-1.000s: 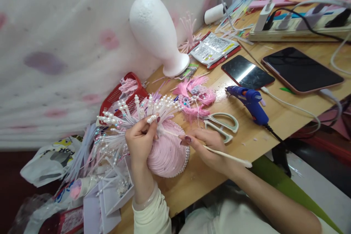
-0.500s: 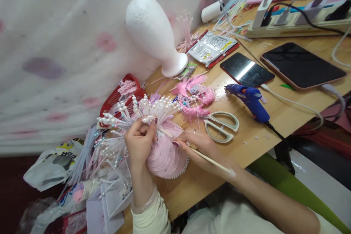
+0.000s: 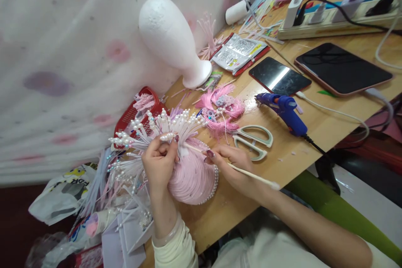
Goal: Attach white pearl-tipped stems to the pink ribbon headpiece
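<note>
Centrally, at the near edge of the wooden table, sits a pink ribbed dome-shaped headpiece edged with pearl beads and topped by a fan of white pearl-tipped stems. Its left portion is hidden behind the left hand, whose fingers are closed, pinching the stems. The right hand pinches a thin white stick, its tip touching the dome.

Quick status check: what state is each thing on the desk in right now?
left hand: pinching the pearl sprays
right hand: gripping a thin white stick
pink headpiece: lying on the table, stick tip against it
scissors: closed, lying flat
glue gun: lying on its side, cord attached
phone: screen dark
tablet: screen dark, cable plugged in
foam head: upright
</note>
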The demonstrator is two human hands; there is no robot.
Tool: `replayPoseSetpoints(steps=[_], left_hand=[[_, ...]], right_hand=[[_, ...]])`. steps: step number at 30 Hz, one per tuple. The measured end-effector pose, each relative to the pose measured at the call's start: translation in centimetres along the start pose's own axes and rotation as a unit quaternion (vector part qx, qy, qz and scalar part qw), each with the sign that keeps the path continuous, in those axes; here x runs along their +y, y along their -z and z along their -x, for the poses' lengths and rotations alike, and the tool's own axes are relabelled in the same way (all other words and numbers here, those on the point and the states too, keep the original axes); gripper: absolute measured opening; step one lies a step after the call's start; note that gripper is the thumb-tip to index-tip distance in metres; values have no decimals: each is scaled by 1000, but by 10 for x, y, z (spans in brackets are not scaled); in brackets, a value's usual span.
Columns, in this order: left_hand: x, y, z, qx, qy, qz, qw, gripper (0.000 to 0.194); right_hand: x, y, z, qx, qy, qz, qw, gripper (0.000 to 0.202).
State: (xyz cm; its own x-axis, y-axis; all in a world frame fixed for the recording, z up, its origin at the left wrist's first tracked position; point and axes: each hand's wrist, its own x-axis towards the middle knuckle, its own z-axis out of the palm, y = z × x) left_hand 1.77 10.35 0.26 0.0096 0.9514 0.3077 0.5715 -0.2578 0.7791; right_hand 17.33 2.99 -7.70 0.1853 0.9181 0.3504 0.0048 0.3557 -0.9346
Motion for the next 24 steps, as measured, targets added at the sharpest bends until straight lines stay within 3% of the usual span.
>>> replayPoseSetpoints(steps=[8,15,24], left_hand=[[0,3,-1,-16,18,4,1000,12],[0,3,-2,-24,16,17,999,11],[-1,3,-1,-28,16,13,999,14]], right_hand=[[1,-4,-5,-69,-28,-23,997,32],[2,-6,-5,-27,-154,-135,978,39],[2,0,5,-31,-126,-130,983,37]])
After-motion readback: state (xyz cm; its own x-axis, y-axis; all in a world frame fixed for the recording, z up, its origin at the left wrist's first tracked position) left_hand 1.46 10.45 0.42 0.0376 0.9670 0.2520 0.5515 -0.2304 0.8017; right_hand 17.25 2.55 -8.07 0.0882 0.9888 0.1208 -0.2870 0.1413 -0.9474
